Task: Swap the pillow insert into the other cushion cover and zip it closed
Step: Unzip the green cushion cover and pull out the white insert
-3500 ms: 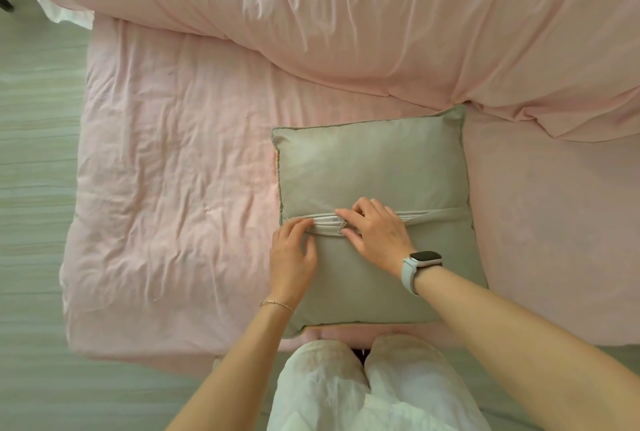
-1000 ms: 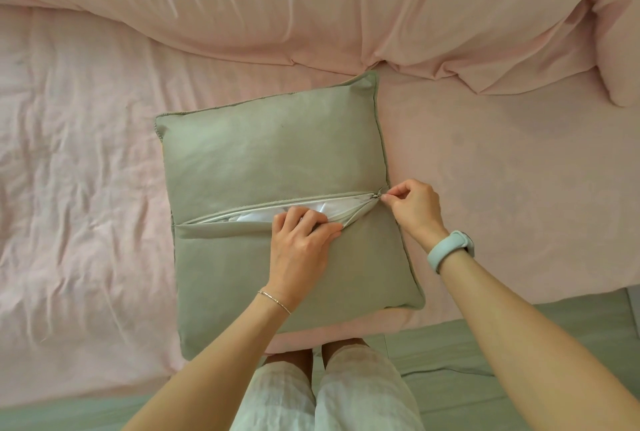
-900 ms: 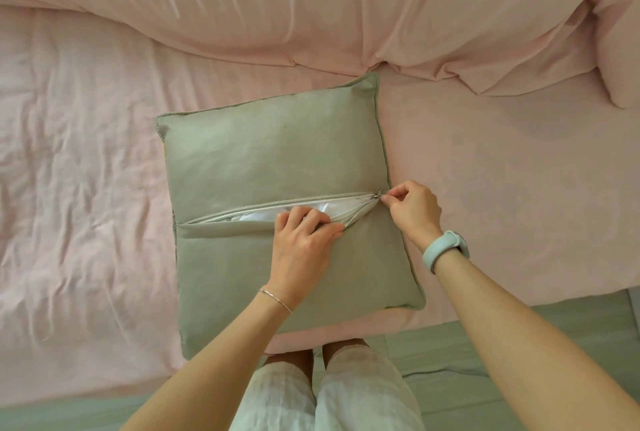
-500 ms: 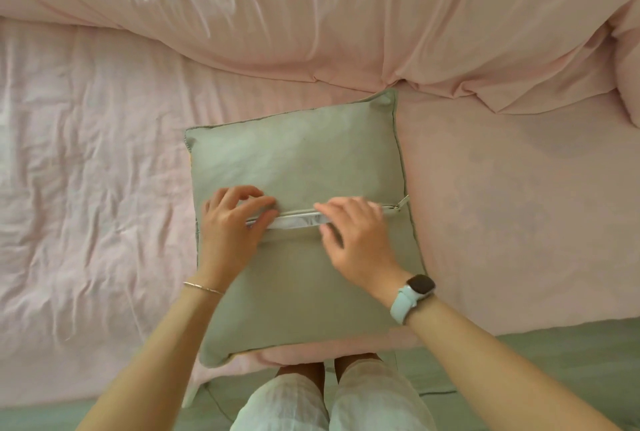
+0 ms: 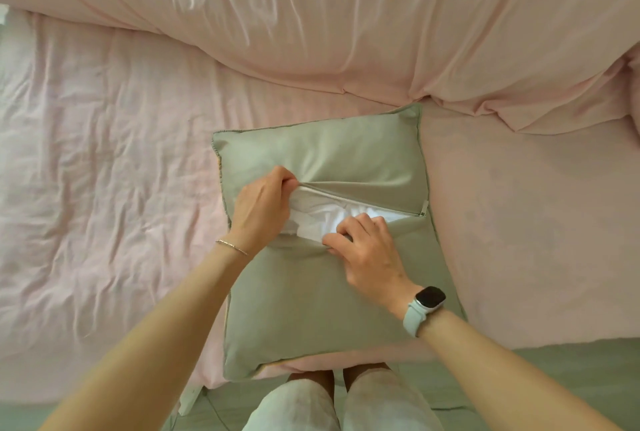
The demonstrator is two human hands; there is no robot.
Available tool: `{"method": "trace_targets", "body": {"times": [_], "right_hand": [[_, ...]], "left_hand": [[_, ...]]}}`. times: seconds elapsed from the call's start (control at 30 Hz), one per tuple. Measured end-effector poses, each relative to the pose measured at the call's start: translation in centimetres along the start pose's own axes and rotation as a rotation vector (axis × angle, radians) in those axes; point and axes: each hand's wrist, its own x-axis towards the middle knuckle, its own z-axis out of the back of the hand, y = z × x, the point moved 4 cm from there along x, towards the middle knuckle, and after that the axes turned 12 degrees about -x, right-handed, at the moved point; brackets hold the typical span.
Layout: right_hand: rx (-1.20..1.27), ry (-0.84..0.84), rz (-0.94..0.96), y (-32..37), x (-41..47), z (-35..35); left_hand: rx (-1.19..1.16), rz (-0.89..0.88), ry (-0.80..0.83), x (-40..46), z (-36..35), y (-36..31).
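Pink duvet (image 5: 346, 15) bunched just behind the green cushion cover (image 5: 311, 309).

Single head-worn wide-angle view, looking steeply down from above the standing person's own legs (image 5: 339, 403) onto the near edge of the bed (image 5: 104, 188). Both forearms enter from the bottom corners, close to the lens.

Green cushion cover (image 5: 322, 309) on pink bed (image 5: 104, 188), at near edge. Zip open, white insert (image 5: 332, 214) showing. Left hand (image 5: 261, 210) pinching upper flap; right hand (image 5: 369, 250) gripping lower flap.
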Motion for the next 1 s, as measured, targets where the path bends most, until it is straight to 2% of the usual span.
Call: {"method": "trace_targets", "body": {"times": [0.23, 0.3, 0.37, 0.43, 0.53, 0.63, 0.7, 0.87, 1.0], "right_hand": [[-0.210, -0.140, 0.004, -5.1, 1.3, 5.6], [-0.304, -0.094, -0.060, -7.2, 1.1, 5.8], [-0.360, 0.027, -0.146, -8.5, 0.7, 4.5], [-0.367, 0.119, -0.206, -7.9, 0.8, 3.2], [-0.299, 0.019, -0.236, -4.9, 1.6, 2.8], [-0.139, -0.121, -0.096, -0.8, 1.9, 2.2], [-0.093, -0.084, -0.038, 1.0, 1.8, 0.5], [-0.279, 0.124, -0.035, 0.9, 1.5, -3.0], [-0.328, 0.065, 0.016, 0.6, 1.7, -3.1]], "left_hand": [[-0.655, 0.384, -0.092, -0.2, 0.8, -0.1], [-0.905, 0.527, -0.098, -1.4, -0.3, 1.3], [-1.062, 0.630, -0.052, -2.7, -2.1, 2.3], [-1.066, 0.639, 0.012, -3.7, -3.5, 2.6], [-1.010, 0.580, 0.062, -4.1, -3.9, 2.2], [-1.030, 0.536, 0.072, -3.9, -3.6, 2.1], [-1.034, 0.514, 0.056, -3.8, -3.5, 2.1], [-1.024, 0.493, -0.037, -3.6, -3.4, 2.4], [-0.924, 0.460, -0.052, -3.4, -3.6, 2.4]]}}
